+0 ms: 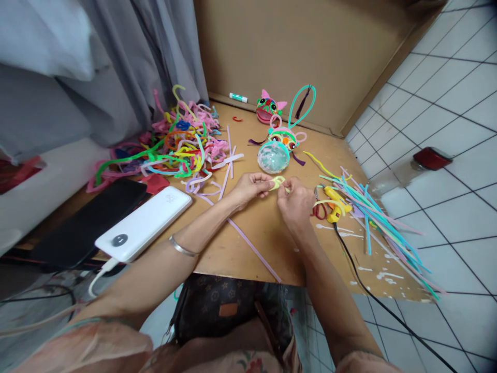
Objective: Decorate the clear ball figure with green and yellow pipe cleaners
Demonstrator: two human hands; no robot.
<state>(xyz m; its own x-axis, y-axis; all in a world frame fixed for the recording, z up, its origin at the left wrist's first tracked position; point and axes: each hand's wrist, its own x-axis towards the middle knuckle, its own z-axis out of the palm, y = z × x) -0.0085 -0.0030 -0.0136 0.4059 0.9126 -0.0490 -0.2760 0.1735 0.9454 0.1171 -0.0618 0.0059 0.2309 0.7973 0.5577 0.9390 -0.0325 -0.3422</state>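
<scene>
Between my hands is a pale yellow pipe cleaner [277, 182], bent into small loops. My left hand [254, 189] pinches its left side between thumb and fingers. On the other side my right hand [295, 201] is closed on it, and a length of the same colour shows past the knuckles toward the right. Just beyond the hands sits a clear teal-tinted half globe [274, 157] with a whitish rim. Behind that lies a lion-like head [285, 139] of pipe cleaners with pink loop ears and dark tassels. A pink-eared, red-mouthed head [268, 108] stands farther back.
A tangled heap of coloured pipe cleaners [182, 145] covers the left. Straight ones [382, 220] lie at right beside a yellow glue gun [337, 201] with a black cord. A white power bank [143, 224], black phone [91, 220] and glue stick [238, 97] are also on the table.
</scene>
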